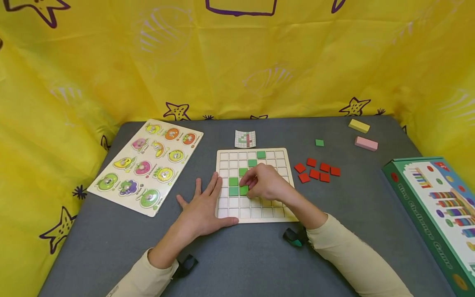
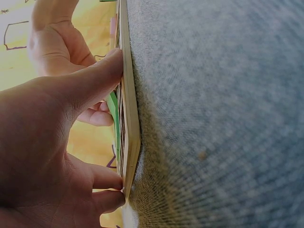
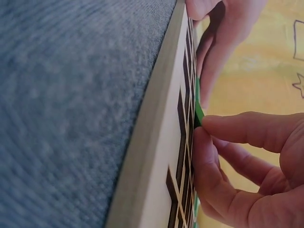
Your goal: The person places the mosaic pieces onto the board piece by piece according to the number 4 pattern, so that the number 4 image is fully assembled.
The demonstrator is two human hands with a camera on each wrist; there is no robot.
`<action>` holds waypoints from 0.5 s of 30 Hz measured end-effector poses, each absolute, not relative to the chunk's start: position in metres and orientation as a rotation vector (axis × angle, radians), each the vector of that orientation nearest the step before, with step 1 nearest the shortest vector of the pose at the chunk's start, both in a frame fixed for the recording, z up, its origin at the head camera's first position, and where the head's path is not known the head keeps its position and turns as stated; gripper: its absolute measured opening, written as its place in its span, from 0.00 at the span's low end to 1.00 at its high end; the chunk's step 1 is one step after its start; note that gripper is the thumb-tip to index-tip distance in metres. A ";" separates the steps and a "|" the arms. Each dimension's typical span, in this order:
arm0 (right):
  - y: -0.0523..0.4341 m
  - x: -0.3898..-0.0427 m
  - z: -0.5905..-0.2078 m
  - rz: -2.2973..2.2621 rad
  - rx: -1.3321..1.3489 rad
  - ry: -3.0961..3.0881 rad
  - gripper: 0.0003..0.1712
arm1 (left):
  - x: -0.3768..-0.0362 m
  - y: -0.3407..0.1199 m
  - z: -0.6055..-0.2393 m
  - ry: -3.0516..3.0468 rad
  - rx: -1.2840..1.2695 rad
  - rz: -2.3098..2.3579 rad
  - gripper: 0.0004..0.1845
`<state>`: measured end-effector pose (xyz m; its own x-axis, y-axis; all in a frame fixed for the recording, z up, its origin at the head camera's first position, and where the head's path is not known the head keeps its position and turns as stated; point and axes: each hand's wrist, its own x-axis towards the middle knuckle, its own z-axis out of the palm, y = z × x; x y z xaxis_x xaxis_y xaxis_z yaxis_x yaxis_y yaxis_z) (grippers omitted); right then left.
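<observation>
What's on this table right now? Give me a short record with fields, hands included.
left hand: flat on the table, fingers straight, steadying the left edge of the grid board
right hand: pinches a green tile at a board cell
on board: other green tiles in a diagonal run
loose: red tiles, one green tile
left side: fruit peg puzzle
behind board: pattern card

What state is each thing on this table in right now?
Grid board: flat, partly filled with green tiles.
Green tile: pinched by right hand, on the board.
Left hand: flat, steadying the board's edge.
Red tiles: loose on the table.
Fruit puzzle: every piece in.
Box: closed.
</observation>
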<state>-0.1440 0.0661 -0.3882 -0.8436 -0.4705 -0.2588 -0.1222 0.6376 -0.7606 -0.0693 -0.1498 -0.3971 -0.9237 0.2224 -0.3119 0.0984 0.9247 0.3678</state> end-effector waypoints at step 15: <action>0.063 -0.142 -0.387 -1.026 -0.487 2.472 0.17 | -0.069 -0.150 -0.397 2.736 0.237 0.494 0.66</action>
